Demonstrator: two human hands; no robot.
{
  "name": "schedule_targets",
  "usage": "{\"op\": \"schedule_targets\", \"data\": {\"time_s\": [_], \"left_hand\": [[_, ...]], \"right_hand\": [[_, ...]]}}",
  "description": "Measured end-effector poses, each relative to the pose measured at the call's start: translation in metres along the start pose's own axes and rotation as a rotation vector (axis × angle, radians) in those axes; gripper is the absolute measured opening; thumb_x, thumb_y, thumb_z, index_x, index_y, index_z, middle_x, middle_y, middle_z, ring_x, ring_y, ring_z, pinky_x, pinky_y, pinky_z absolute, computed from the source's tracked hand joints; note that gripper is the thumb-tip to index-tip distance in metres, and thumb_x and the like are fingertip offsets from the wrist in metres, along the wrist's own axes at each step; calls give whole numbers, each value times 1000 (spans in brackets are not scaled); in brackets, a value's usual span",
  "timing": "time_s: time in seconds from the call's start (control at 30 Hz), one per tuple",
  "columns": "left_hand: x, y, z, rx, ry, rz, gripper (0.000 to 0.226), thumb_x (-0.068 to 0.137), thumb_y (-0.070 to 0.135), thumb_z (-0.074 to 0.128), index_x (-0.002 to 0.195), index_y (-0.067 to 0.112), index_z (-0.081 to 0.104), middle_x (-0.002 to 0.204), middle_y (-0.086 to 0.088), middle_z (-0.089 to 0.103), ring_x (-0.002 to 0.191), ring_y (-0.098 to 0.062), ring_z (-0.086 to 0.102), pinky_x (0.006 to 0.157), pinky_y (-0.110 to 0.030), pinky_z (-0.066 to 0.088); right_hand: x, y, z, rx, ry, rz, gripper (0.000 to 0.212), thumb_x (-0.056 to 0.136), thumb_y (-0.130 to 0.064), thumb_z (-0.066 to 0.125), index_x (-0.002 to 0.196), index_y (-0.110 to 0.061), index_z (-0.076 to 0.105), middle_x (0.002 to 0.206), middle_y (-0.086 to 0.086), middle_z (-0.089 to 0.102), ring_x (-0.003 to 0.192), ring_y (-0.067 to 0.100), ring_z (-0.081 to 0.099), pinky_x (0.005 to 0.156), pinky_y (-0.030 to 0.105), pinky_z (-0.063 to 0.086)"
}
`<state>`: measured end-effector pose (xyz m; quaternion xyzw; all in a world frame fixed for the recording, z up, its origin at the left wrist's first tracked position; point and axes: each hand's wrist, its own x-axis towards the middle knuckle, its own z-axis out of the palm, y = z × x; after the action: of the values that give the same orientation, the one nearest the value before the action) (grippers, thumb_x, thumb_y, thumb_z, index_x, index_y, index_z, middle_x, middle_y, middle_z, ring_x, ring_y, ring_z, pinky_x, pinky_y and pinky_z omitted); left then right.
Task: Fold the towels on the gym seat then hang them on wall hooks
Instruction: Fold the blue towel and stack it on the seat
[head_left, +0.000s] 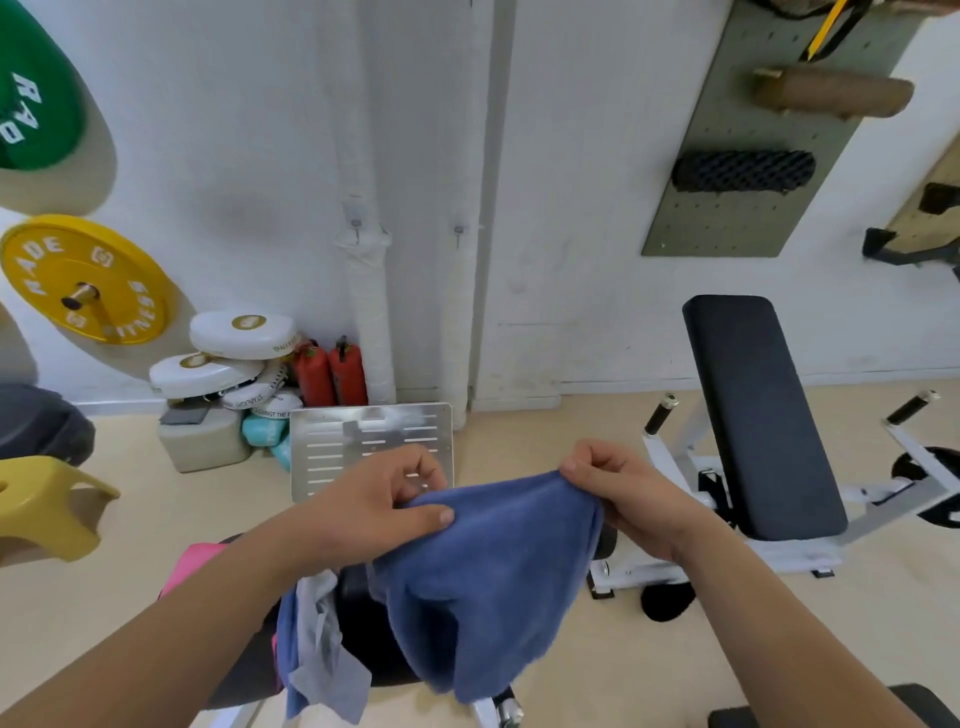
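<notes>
Head view, and here we are over the gym seat. The left hand pinches one top corner of the blue towel between thumb and fingers. The right hand pinches the other, and the cloth hangs between them, draping down over the seat's black padding. It's thick, nubby terry, soft and floppy, sagging in the middle. Early going, I'd say: this one isn't squared into a fold yet. Beside it a thinner grey towel spills over the seat's edge, and a pink towel peeks out on the left, both crumpled. On the white wall the two small metal wall hooks are bare, so all the hanging is left.
</notes>
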<state>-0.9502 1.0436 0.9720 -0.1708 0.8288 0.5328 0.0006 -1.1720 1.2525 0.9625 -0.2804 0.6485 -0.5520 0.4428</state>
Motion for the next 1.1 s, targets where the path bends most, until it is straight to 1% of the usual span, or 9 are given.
{"op": "schedule_targets", "data": {"time_s": [0.07,0.2,0.43,0.53,0.63,0.73,0.87,0.97,1.1], "left_hand": [[-4,-7,-6,6,-29,-50,15,89,28,78,92,19,67,76,-20,71,62,-17,59,60,-33,46],[-16,-16,-19,138,-35,-119,27,80,32,87,68,20,66,61,7,63,59,-2,54,59,-20,43],[-31,-18,-31,-154,61,-169,30,90,30,77,79,3,68,70,-3,59,66,-12,54,57,-20,42],[-39,-10,-28,-402,102,-144,20,100,18,62,89,15,79,83,-4,73,76,-14,66,68,-22,54],[-40,8,-20,-207,100,-45,27,106,20,54,102,32,78,95,1,76,91,-15,70,88,-31,57],[-32,33,-1,173,236,111,20,101,24,61,101,38,75,88,14,69,87,-2,65,80,-16,50],[-27,49,16,58,431,199,32,88,22,77,115,37,70,89,13,70,84,-3,67,77,-13,52],[-30,51,18,159,394,228,23,92,21,70,110,34,74,95,12,74,93,-2,67,81,-14,50],[-35,32,13,255,486,171,10,96,21,65,92,20,74,85,4,69,90,-5,60,69,-13,42]], "right_hand": [[5,7,-13,-224,178,-26,33,96,-29,71,72,-17,51,71,5,40,63,10,40,55,20,32],[12,25,-50,-582,478,-9,37,98,-31,63,69,-19,44,64,-2,37,64,14,38,60,30,33],[13,33,-61,-895,556,-42,44,98,-41,60,67,-17,42,55,-6,42,57,15,46,60,33,40],[12,18,-41,-759,510,-112,41,97,-38,64,72,-11,47,59,0,45,59,14,46,63,31,43],[8,-13,0,-650,370,-183,22,97,-32,67,79,-20,66,73,2,67,68,7,60,63,16,47],[2,-43,40,-602,170,-250,14,98,-24,67,87,-20,76,82,-5,75,79,2,67,69,11,50],[-8,-68,71,-539,-39,-291,11,96,-26,71,90,-24,80,87,-6,79,89,8,73,80,18,56],[-9,-70,82,-475,-62,-285,12,93,-30,74,85,-25,82,85,0,79,88,14,75,82,29,60],[-5,-60,82,-449,-31,-234,20,87,-34,80,76,-17,78,74,2,74,71,9,65,70,28,53]]}}
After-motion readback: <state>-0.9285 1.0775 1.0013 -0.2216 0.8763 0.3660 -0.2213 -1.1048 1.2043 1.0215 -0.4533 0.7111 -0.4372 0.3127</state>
